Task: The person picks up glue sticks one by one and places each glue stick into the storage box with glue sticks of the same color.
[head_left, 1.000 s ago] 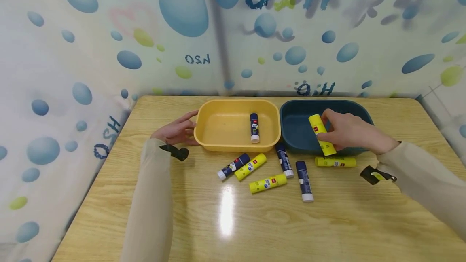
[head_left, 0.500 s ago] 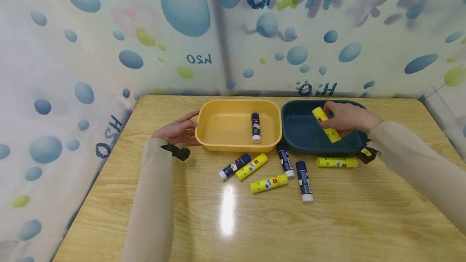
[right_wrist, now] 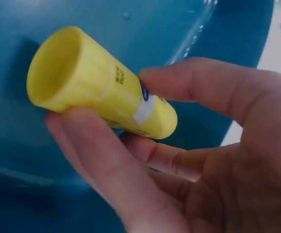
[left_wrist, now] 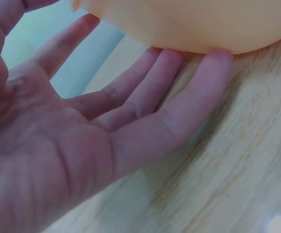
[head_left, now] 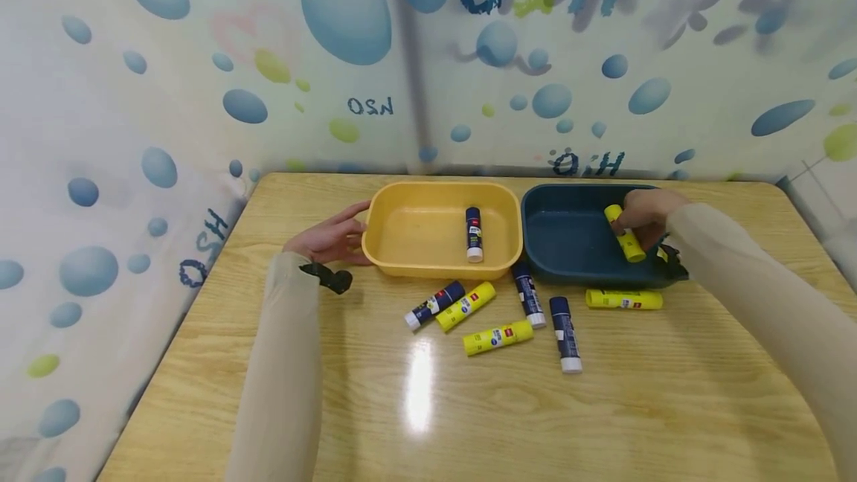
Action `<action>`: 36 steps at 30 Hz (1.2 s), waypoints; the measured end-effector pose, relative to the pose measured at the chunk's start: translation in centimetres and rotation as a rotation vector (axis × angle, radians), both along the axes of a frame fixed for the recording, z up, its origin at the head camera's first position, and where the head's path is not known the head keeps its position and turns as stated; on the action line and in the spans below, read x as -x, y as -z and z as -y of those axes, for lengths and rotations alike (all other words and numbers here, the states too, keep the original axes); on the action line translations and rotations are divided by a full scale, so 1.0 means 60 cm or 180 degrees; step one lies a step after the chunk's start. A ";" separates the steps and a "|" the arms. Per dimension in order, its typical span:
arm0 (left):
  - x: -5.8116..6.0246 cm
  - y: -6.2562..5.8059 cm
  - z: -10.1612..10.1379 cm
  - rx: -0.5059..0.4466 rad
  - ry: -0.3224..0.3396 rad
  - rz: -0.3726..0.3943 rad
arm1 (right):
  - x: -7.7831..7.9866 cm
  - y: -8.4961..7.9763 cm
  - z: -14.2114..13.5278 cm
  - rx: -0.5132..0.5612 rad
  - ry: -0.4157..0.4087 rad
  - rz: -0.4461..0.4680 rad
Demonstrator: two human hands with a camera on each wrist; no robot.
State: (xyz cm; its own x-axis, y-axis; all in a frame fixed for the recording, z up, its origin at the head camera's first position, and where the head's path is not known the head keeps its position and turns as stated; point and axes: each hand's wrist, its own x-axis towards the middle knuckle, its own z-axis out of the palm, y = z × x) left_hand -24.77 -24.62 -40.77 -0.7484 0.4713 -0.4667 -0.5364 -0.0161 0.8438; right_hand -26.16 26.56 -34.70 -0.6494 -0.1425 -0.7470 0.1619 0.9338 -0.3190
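My right hand (head_left: 648,216) holds a yellow glue stick (right_wrist: 101,87) inside the dark blue bin (head_left: 562,265). In the right wrist view the thumb and fingers pinch it from both sides, with its hollow end facing the camera. At the left end of the yellow bin (head_left: 435,271), my left hand (head_left: 331,240) touches the outer wall with relaxed, spread fingertips (left_wrist: 219,60). One navy glue stick (head_left: 474,235) with a white cap lies in the yellow bin, toward its right side.
Loose on the wooden table (head_left: 469,422) in front of the bins lie yellow glue sticks (head_left: 498,338) and navy ones (head_left: 565,335). Another yellow glue stick (head_left: 624,299) lies along the blue bin's front. A patterned curtain (head_left: 428,58) hangs behind the table.
My right hand has carried the yellow glue stick rightward and down, from over the blue bin's front into its right part. The left hand stays at the yellow bin.
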 end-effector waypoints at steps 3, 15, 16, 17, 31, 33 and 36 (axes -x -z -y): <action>0.001 0.000 0.000 -0.0001 0.0016 -0.0025 | 0.008 0.009 -0.011 -0.0070 0.0007 0.0124; 0.003 0.000 -0.001 -0.0027 0.0008 -0.0023 | -0.008 -0.010 -0.044 0.0077 -0.0019 -0.0142; 0.002 0.000 -0.001 -0.0026 0.0003 -0.0019 | -0.013 -0.015 -0.044 0.0107 -0.0030 -0.0174; 0.002 0.000 -0.001 -0.0024 -0.0001 -0.0017 | -0.019 -0.020 -0.044 0.0131 -0.0061 -0.0213; 0.001 0.000 0.002 -0.0045 0.0003 0.0018 | -0.092 -0.056 -0.009 0.0286 -0.0488 -0.0650; 0.001 0.000 0.002 -0.0046 -0.0013 0.0035 | -0.101 -0.060 -0.005 0.0252 -0.0566 -0.0704; 0.001 0.000 0.002 -0.0052 -0.0021 0.0058 | -0.113 -0.064 0.001 0.0244 -0.0684 -0.0803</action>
